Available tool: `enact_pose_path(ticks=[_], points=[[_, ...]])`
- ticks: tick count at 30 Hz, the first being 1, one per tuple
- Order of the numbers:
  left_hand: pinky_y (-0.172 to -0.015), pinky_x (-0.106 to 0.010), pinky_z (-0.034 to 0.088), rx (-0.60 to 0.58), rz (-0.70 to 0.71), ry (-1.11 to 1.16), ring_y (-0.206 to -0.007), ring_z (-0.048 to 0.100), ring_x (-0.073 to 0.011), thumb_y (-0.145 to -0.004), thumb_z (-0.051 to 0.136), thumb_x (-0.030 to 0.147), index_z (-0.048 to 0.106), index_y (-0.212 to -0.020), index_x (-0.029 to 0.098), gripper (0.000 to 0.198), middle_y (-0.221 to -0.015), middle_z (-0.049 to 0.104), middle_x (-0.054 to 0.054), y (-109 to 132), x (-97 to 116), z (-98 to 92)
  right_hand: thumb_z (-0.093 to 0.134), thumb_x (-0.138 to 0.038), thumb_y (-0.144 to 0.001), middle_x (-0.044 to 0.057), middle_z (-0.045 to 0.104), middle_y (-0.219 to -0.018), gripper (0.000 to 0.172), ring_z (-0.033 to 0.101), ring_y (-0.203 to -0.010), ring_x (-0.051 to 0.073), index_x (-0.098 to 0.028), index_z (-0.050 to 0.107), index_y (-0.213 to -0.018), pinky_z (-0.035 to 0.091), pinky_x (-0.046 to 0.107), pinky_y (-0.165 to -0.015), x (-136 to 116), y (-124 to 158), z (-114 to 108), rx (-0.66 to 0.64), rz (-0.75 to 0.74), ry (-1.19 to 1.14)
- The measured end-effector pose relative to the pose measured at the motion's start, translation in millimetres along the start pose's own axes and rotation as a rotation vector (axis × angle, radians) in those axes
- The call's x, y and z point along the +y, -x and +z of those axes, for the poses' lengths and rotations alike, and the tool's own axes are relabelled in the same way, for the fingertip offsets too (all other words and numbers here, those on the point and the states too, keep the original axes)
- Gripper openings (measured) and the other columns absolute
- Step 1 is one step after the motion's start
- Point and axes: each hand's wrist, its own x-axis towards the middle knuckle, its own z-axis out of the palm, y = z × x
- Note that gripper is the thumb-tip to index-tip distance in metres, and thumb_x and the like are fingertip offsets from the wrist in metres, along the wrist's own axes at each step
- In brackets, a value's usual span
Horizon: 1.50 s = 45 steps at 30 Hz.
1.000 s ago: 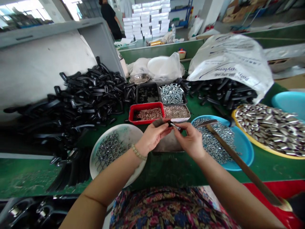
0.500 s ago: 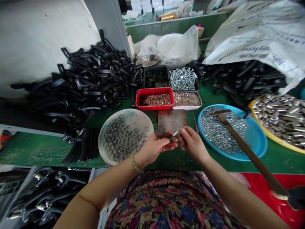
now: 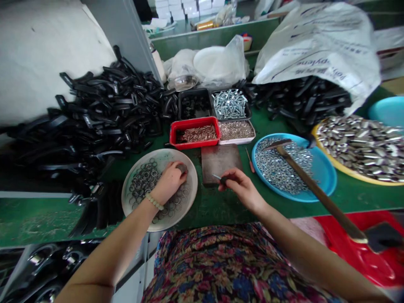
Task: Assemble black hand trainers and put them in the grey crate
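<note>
Left hand (image 3: 168, 183) is resting over the metal rings (image 3: 142, 183) on a white plate (image 3: 189, 198), its grip clenching a small dark piece (image 3: 182, 168), and the right hand (image 3: 241, 191) is pinching a slim metal pin (image 3: 216, 176) just beside a dark metal block (image 3: 219, 164)!

The left hand (image 3: 169, 183), close beside the right a moment ago, has dropped onto the white plate (image 3: 190, 185), its fingers over a dark piece (image 3: 182, 168) (too small to name) among the metal rings (image 3: 143, 185). The right hand (image 3: 241, 191) has moved apart, pinching a thin metal pin (image 3: 217, 177) just beside the steel block (image 3: 219, 164).
</note>
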Motion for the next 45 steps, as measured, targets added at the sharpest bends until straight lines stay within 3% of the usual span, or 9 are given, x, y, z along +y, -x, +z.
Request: enact_pose_path(ticks=[6,9,15,20,24,30,35,42,45], points=[[-0.078,-0.032,0.051,-0.177,-0.227,0.677,-0.08,0.064,-0.0195,-0.079,0.06,0.037,0.057,-0.087,0.018,0.021,-0.082,0.067,-0.003,-2.8,58.0,4.8,0.047,-0.015,-0.088,0.006,0.065,-0.097,0.02,0.065,-0.09,0.014,-0.02,0.055,-0.106,0.052,0.028,-0.08,-21.5,17.0,-3.4,-0.29,-0.376,0.434],[-0.075,-0.028,0.051,-0.258,-0.25,0.964,-0.076,0.065,-0.0155,-0.076,0.066,0.032,0.05,-0.101,0.021,0.031,-0.079,0.066,0.001,-7.8,92.5,19.1,0.043,-0.011,-0.089,0.008,0.064,-0.105,0.027,0.061,-0.1,0.015,-0.019,0.055,-0.112,0.051,0.029,-0.086,-26.1,20.0,-19.3,-0.249,-0.496,0.596],[-0.075,-0.026,0.052,-0.361,-0.201,1.058,-0.074,0.065,-0.0133,-0.073,0.072,0.028,0.057,-0.102,0.018,0.035,-0.078,0.067,0.001,-39.1,137.9,52.5,0.044,-0.012,-0.09,0.007,0.065,-0.108,0.035,0.063,-0.097,0.014,-0.02,0.05,-0.123,0.052,0.029,-0.085,-31.0,43.9,-70.9,-0.072,-0.415,0.629],[-0.084,-0.029,0.052,-0.594,-0.387,1.322,-0.088,0.066,-0.0159,-0.069,0.076,0.026,0.063,-0.091,0.016,0.027,-0.09,0.07,-0.004,-54.2,158.3,68.1,0.045,-0.014,-0.091,0.003,0.067,-0.094,0.026,0.065,-0.087,0.013,-0.021,0.055,-0.115,0.053,0.027,-0.078,-27.7,67.5,-95.8,-0.021,-0.313,0.536],[-0.08,-0.023,0.05,-0.595,-0.346,1.285,-0.082,0.064,-0.0123,-0.065,0.079,0.023,0.065,-0.081,0.015,0.022,-0.082,0.068,-0.002,-55.7,168.5,81.4,0.044,-0.013,-0.092,0.004,0.067,-0.096,0.027,0.065,-0.087,0.012,-0.021,0.056,-0.114,0.054,0.026,-0.077,-20.0,71.0,-100.9,0.046,-0.345,0.522],[-0.08,-0.027,0.047,-0.447,0.0,0.884,-0.081,0.061,-0.0138,-0.074,0.071,0.025,0.065,-0.101,0.02,0.028,-0.086,0.066,-0.001,-69.5,181.1,95.3,0.039,-0.012,-0.091,0.008,0.063,-0.115,0.044,0.061,-0.104,0.017,-0.024,0.046,-0.133,0.052,0.032,-0.089,-5.0,65.4,-108.7,0.203,-0.474,0.707],[-0.086,-0.031,0.047,-0.629,0.112,0.856,-0.088,0.062,-0.0166,-0.073,0.07,0.024,0.062,-0.09,0.017,0.02,-0.094,0.066,-0.003,-89.3,198.7,101.0,0.042,-0.014,-0.091,0.007,0.064,-0.116,0.052,0.063,-0.103,0.017,-0.025,0.036,-0.141,0.054,0.033,-0.089,-1.3,72.1,-122.1,0.26,-0.391,0.665],[-0.081,-0.032,0.048,-0.875,0.098,1.059,-0.082,0.064,-0.0161,-0.07,0.071,0.016,0.052,-0.115,0.021,0.05,-0.088,0.066,-0.002,-102.0,212.7,113.9,0.046,-0.019,-0.092,0.004,0.069,-0.099,0.032,0.068,-0.088,0.016,-0.025,0.053,-0.123,0.056,0.033,-0.081,-7.7,86.1,-134.5,0.331,-0.321,0.467],[-0.086,-0.033,0.046,-0.711,0.239,0.873,-0.091,0.062,-0.0193,-0.072,0.068,0.015,0.058,-0.106,0.019,0.036,-0.093,0.065,-0.005,-119.4,216.3,137.2,0.049,-0.022,-0.092,0.003,0.069,-0.092,0.019,0.068,-0.083,0.015,-0.024,0.055,-0.109,0.057,0.033,-0.078,-9.6,90.2,-139.2,0.496,-0.343,0.247]])
